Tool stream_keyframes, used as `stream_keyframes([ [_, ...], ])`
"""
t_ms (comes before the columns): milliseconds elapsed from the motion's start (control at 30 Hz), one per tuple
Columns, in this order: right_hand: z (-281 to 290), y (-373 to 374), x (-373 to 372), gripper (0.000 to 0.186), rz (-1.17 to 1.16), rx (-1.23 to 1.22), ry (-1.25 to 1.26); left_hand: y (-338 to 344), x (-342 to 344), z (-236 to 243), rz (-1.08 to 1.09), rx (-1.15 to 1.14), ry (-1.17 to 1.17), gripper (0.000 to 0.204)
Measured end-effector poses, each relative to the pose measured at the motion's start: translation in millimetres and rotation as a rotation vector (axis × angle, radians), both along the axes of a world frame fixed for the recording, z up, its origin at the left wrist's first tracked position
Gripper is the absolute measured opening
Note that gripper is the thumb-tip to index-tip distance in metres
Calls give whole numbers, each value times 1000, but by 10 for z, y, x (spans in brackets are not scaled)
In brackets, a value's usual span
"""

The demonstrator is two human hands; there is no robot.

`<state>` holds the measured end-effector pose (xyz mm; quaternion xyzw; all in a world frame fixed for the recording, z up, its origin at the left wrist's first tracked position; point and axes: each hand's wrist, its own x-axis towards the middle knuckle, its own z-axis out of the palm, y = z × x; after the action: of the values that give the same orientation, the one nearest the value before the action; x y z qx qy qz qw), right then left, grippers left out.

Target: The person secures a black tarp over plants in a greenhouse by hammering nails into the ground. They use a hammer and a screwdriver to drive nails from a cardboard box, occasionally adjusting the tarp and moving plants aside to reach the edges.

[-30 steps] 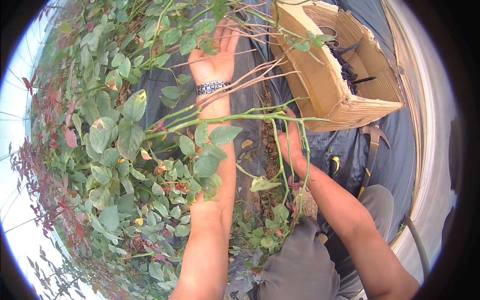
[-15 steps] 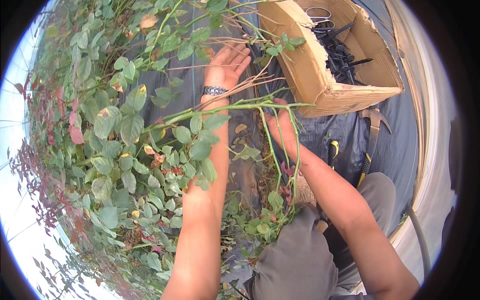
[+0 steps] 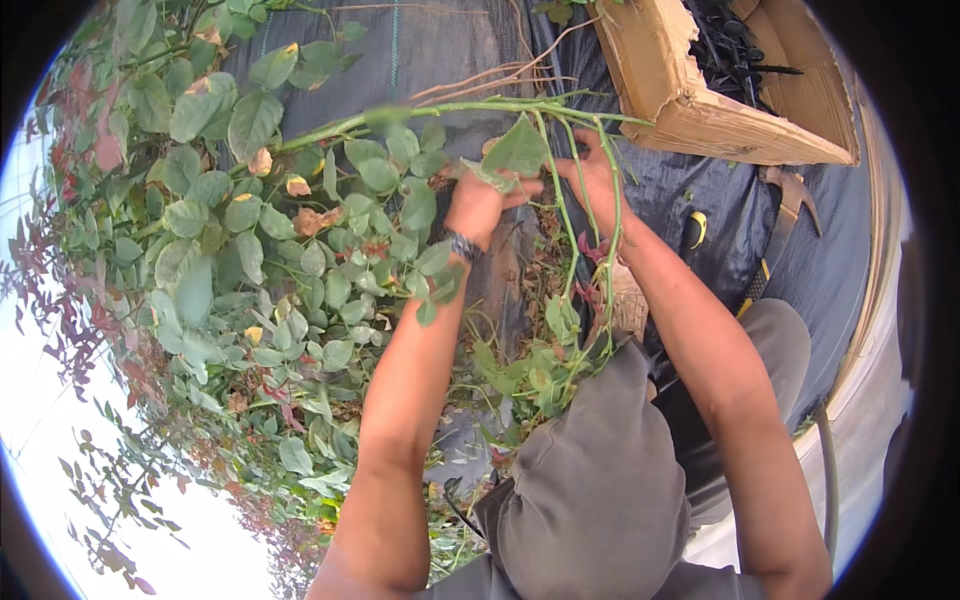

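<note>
Left hand, right hand: apart, grips unclear | far: green stem, shoots drooping by right hand | possible risk: shoots snapping, if wrist snags them

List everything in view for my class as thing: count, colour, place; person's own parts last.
cardboard box: one, brown, upper right
pegs: several, black, inside the box
claw hammer: one, rusty-brown and yellow-black, below the box
tool handle: one, yellow-black, left of the hammer
ground sheet: count unclear, black, beneath the box
leafy shrubs: several, green and reddish, left
stems: several, green, across the centre
twigs: several, brown, upper centre
sheeting: count unclear, whitish, right edge
pipe: one, greyish, lower right
wristband: one, dark, near the centre
trousers: one pair, grey, lower centre
forearms: two, bare, from the lower edge
left hand: one, bare, centre
right hand: one, bare, right of centre
</note>
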<state>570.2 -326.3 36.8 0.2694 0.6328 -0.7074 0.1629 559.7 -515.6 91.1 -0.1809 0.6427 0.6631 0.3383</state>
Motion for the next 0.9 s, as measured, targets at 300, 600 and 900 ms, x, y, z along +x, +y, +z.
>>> stream_keyframes([
  [300,-209,329,-37,38,276,-18,-115,248,1256,606,-948,-834,903,37],
  [600,430,195,93,37,711,6,-115,-213,2240,914,-1056,-818,225,31],
  [900,486,-391,408,54,501,-447,-206,-276,1811,493,-123,-772,276,37],
])
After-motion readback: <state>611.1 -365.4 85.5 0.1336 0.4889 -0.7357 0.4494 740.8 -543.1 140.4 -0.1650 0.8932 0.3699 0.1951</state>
